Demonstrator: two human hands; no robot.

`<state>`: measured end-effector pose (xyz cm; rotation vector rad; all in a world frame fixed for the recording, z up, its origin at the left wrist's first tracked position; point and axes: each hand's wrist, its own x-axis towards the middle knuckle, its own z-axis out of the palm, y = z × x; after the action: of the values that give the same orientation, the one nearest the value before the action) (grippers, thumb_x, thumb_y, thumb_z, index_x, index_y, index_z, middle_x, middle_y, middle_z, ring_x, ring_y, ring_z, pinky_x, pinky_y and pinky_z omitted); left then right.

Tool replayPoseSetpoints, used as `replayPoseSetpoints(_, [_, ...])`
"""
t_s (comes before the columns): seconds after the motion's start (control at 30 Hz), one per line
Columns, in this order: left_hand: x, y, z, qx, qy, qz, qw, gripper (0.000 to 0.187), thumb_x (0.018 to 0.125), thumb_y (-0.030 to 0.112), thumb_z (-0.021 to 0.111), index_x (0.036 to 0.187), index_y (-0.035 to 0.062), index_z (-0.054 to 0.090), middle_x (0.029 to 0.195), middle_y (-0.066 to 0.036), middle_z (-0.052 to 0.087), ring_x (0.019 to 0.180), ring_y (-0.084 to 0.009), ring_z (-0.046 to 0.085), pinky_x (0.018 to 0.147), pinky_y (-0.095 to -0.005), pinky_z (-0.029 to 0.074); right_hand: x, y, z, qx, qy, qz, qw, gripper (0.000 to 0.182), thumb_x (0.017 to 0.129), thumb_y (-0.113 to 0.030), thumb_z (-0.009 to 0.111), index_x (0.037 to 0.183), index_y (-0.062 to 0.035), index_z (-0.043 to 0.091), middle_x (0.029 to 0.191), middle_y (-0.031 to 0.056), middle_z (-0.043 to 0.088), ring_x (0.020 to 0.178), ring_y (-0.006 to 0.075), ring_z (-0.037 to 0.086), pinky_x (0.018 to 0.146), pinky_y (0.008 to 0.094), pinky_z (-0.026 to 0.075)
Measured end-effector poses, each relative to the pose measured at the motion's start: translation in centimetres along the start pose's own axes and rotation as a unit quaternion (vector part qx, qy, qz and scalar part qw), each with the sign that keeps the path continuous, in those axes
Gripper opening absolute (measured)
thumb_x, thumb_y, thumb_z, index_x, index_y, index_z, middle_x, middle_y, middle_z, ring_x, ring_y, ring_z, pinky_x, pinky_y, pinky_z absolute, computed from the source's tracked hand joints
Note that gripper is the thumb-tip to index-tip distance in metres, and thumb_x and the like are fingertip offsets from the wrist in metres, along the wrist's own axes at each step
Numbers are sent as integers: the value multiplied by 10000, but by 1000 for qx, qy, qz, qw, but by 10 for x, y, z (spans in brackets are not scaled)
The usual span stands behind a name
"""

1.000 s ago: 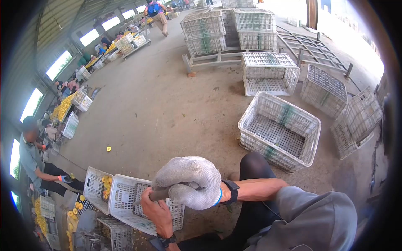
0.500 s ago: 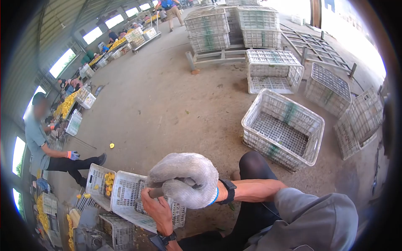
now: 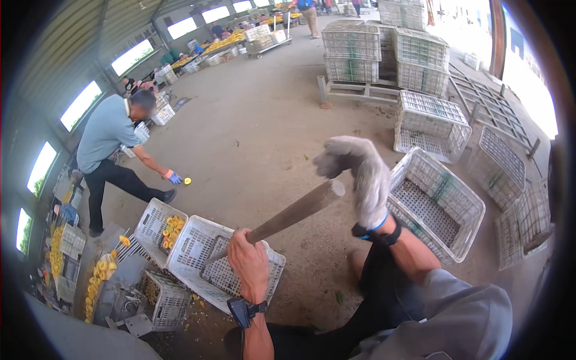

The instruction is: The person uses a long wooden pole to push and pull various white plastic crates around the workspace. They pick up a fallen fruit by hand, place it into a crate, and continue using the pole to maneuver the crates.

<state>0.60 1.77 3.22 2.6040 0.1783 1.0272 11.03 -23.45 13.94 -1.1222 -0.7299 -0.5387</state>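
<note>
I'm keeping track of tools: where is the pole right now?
In the head view, the pole is gripped in the left hand at lower centre, its thick end near the gloved right hand.

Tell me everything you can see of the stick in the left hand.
The stick is grey-brown, straight and round, possibly wood, its upper end flat and paler. It slants up from the left hand, which grips it. The gloved right hand is near that end, not gripping it. A thinner lower part reaches over a white crate; its tip is unclear.
</note>
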Motion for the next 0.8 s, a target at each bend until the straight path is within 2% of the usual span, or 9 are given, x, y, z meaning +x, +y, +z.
replayPoseSetpoints(0.07, [3,6,-5,-1,-10,-5,1000,409,825,34,791,1167,25,566,1034,-199,645,1018,-428,638,884,-510,482,7,6,-36,-190,-18,120,974,356,1076,-286,587,1268,-1,683,1030,177,782,913,250,763,852,340,586])
replayPoseSetpoints(0.17, [-2,6,-5,-10,-23,11,1000,440,804,43,815,1170,33,571,1035,-184,654,1016,-406,646,895,-492,490,-16,65,-132,-458,-102,129,873,319,1027,-292,658,1257,-74,699,1051,217,771,959,366,761,873,407,588])
replayPoseSetpoints(0.27, [-10,8,-7,-9,-43,30,999,448,794,49,828,1166,41,577,1034,-167,660,1007,-383,651,900,-476,494,-89,115,-249,-662,-185,213,695,418,935,-280,743,1281,-58,668,1122,209,750,995,399,750,879,472,585])
replayPoseSetpoints(0.4, [-20,5,-9,-12,-46,55,997,432,786,64,850,1116,47,573,997,-144,646,956,-360,647,875,-458,494,-201,110,-348,-725,-216,324,567,661,824,-425,820,1350,-88,604,1311,236,655,1155,427,684,941,534,560])
replayPoseSetpoints(0.47, [-25,3,-12,-19,-43,63,997,427,781,65,854,1094,52,565,972,-139,633,927,-356,639,861,-457,493,-237,96,-373,-716,-243,372,538,674,799,-420,828,1341,-84,612,1228,253,701,1084,438,709,911,540,567])
replayPoseSetpoints(0.53, [-30,3,-17,-18,-41,76,996,425,775,61,857,1070,62,551,944,-129,611,895,-344,630,836,-452,493,-256,90,-381,-670,-183,435,574,563,794,-391,807,1224,-51,676,1042,268,744,974,457,728,849,543,571])
replayPoseSetpoints(0.63, [-35,2,-26,-20,-47,83,995,441,749,38,855,1074,61,558,946,-126,617,902,-343,634,832,-452,497,-284,125,-432,-656,-182,395,617,436,750,-362,822,1042,-45,757,851,239,752,864,419,752,784,518,565])
replayPoseSetpoints(0.73, [-39,2,-29,-24,-50,71,996,466,698,-8,845,1074,56,577,959,-123,636,924,-356,644,834,-459,502,-264,126,-415,-618,-214,407,638,324,757,-324,791,919,-44,773,857,231,754,852,398,753,770,500,561])
replayPoseSetpoints(0.8, [-38,0,-30,-21,-40,68,997,459,687,-15,842,1057,56,581,947,-120,631,917,-353,644,826,-460,502,-277,152,-419,-674,-217,311,634,297,761,-298,756,936,-58,776,848,220,748,818,400,738,789,506,561])
